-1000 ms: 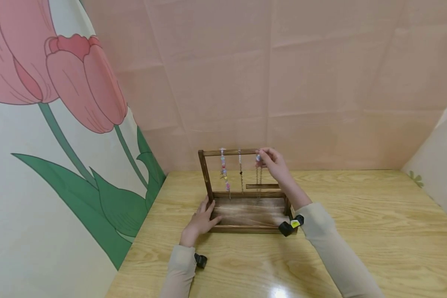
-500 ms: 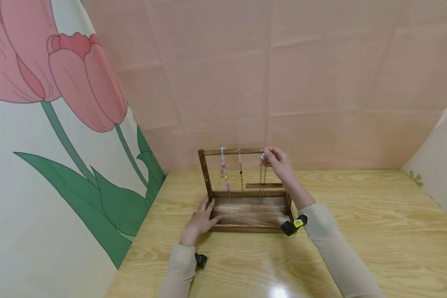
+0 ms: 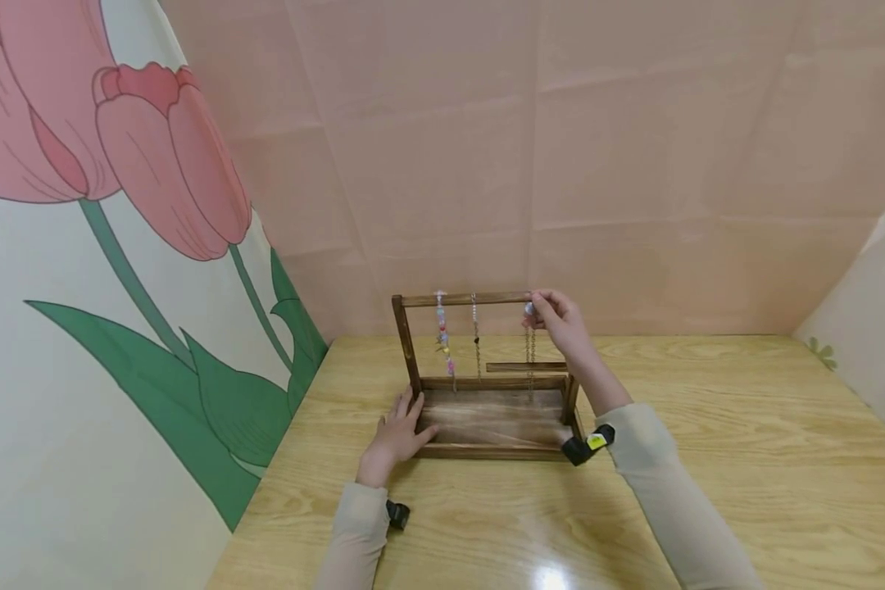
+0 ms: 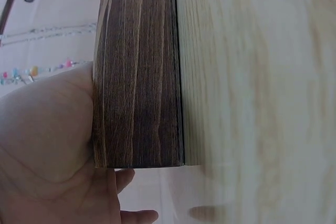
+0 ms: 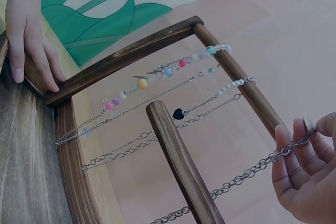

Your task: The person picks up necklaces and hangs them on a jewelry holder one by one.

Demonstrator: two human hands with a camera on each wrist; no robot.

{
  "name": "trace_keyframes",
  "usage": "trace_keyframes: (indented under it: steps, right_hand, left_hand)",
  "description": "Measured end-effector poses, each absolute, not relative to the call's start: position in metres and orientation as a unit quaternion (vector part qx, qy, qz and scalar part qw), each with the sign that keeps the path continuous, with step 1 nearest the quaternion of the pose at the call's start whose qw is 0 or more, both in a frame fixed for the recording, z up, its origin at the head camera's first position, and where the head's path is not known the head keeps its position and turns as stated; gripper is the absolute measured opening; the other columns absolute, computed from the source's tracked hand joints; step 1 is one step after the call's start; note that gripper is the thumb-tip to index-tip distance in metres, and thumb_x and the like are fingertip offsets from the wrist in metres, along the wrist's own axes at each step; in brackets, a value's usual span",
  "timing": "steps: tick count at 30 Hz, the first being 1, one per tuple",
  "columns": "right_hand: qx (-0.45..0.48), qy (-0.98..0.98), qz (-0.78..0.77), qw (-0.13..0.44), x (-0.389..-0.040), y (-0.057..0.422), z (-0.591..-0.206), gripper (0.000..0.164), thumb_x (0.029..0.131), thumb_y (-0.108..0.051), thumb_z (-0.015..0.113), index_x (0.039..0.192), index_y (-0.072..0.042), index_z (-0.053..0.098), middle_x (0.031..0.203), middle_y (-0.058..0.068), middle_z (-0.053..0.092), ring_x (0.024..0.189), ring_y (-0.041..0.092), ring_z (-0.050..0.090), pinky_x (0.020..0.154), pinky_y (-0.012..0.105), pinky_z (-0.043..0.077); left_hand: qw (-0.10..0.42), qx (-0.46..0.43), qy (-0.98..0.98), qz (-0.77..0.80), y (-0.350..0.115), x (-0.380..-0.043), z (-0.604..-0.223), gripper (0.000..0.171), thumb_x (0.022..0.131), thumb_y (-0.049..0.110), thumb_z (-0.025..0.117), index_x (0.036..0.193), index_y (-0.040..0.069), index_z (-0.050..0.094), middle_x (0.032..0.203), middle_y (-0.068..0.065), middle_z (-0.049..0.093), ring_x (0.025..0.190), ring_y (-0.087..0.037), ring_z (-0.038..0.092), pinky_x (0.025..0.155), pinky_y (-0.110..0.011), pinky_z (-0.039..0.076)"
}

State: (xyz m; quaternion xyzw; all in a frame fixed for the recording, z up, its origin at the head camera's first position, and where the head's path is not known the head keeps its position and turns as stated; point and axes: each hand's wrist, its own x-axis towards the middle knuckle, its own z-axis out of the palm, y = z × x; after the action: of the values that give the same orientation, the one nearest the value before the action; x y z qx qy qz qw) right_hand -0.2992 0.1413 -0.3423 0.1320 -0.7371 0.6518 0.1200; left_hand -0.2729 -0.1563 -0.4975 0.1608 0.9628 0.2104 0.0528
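Note:
A dark wooden jewelry stand (image 3: pixel 407 344) with a top bar and a tray base stands on the table. My left hand (image 3: pixel 394 438) rests on the tray's left end, fingers spread; the left wrist view shows its palm against the wood. At the right part of the top bar, my right hand (image 3: pixel 569 332) pinches a silver chain necklace (image 5: pixel 244 176) by its upper end, and the doubled chain hangs down. A colorful beaded necklace (image 5: pixel 142 83) hangs at the bar's left. Between them hangs a necklace with a black heart (image 5: pixel 179 114).
A short wooden crosspiece (image 3: pixel 525 367) sticks out below the top bar on the right side. The wood-grain table (image 3: pixel 708 459) extends around the stand. Behind it hangs a pink cloth (image 3: pixel 634 205), and a tulip-print backdrop (image 3: pixel 162 164) is at the left.
My right hand has slid to the right along the top bar, and the chain necklace has moved with it. The left hand and the other necklaces have stayed in place.

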Motion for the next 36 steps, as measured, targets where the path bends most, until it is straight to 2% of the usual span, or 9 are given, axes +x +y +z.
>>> trace_keyframes:
  steps: [6,13,21,24,31,36]
  right_hand:
    - [0.133,-0.734,0.653,0.132,-0.302,0.145,-0.346,0.043,0.097,-0.033,0.047,0.116,0.005,0.054,0.088,0.002,0.06,0.076,0.014,0.062,0.074,0.029,0.053]
    - [0.131,-0.73,0.658,0.132,-0.3,0.151,-0.348,0.043,0.097,-0.032,0.046,0.117,0.006,0.053,0.09,0.003,0.06,0.076,0.011,0.062,0.072,0.024,0.053]
    - [0.119,-0.729,0.662,0.127,-0.3,0.155,-0.347,0.045,0.098,-0.029,0.044,0.122,0.009,0.049,0.09,0.002,0.059,0.074,0.008,0.061,0.077,0.031,0.053]
    - [0.119,-0.728,0.663,0.128,-0.301,0.154,-0.347,0.043,0.099,-0.027,0.044,0.122,0.009,0.048,0.089,-0.001,0.059,0.074,0.008,0.061,0.076,0.03,0.053]
    - [0.107,-0.718,0.675,0.133,-0.301,0.155,-0.347,0.043,0.099,-0.026,0.044,0.121,0.011,0.048,0.086,-0.004,0.059,0.071,0.008,0.06,0.068,0.019,0.051]
    - [0.104,-0.716,0.677,0.133,-0.302,0.156,-0.345,0.043,0.099,-0.024,0.043,0.121,0.012,0.045,0.09,-0.008,0.058,0.072,0.006,0.059,0.07,0.019,0.052]
  left_hand:
    - [0.051,0.163,0.964,0.202,-0.157,-0.273,-0.496,0.07,0.095,0.047,0.044,0.15,0.012,0.018,0.156,-0.013,0.002,0.142,-0.036,0.006,0.103,-0.067,0.017]
    - [0.056,0.161,0.963,0.209,-0.155,-0.272,-0.496,0.069,0.095,0.046,0.045,0.149,0.012,0.018,0.156,-0.013,0.002,0.142,-0.035,0.005,0.104,-0.066,0.016]
    - [0.055,0.161,0.961,0.218,-0.156,-0.273,-0.498,0.069,0.095,0.045,0.046,0.149,0.012,0.019,0.156,-0.014,0.002,0.142,-0.036,0.005,0.104,-0.067,0.016]
    - [0.051,0.162,0.961,0.219,-0.157,-0.273,-0.498,0.069,0.095,0.045,0.045,0.149,0.012,0.02,0.156,-0.014,0.002,0.142,-0.036,0.005,0.103,-0.067,0.017]
    - [0.051,0.163,0.961,0.218,-0.157,-0.273,-0.499,0.069,0.095,0.045,0.045,0.149,0.012,0.019,0.156,-0.014,0.002,0.142,-0.037,0.005,0.102,-0.067,0.018]
    - [0.055,0.16,0.961,0.218,-0.157,-0.274,-0.501,0.07,0.095,0.047,0.045,0.15,0.013,0.018,0.156,-0.013,0.0,0.142,-0.035,0.004,0.102,-0.067,0.017]
